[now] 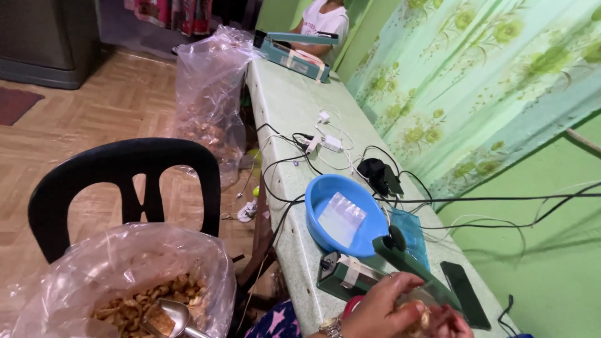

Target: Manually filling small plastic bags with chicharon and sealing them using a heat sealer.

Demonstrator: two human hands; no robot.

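We are working at the bottom edge of the view, at about 5 o'clock: our left hand (379,307) curls over a small clear packet of pale snack pieces (418,315), fingers closed around it, right beside the green heat sealer (375,272) on the worktop (291,103). Our right hand (454,324) barely shows at the frame's edge, touching the same packet; we cannot tell whether it pinches or only steadies.

By our judgement the step in hand is closing a filled packet at the sealer (its arm stands raised, knob up). The next move would call for laying the packet's open mouth flat across the sealing bar and keeping the pieces clear of the seam.

At 12 o'clock from the hands sits a blue bowl (341,219) holding flat empty clear bags (341,216). At 8 o'clock a large plastic sack of the snack (125,281) with a metal scoop (169,316) leans by a black chair (122,181). Cables tangle across the worktop's middle.

Both hands are cut off by the frame, the packet's mouth is hidden, and the sealing bar lies behind our fingers.
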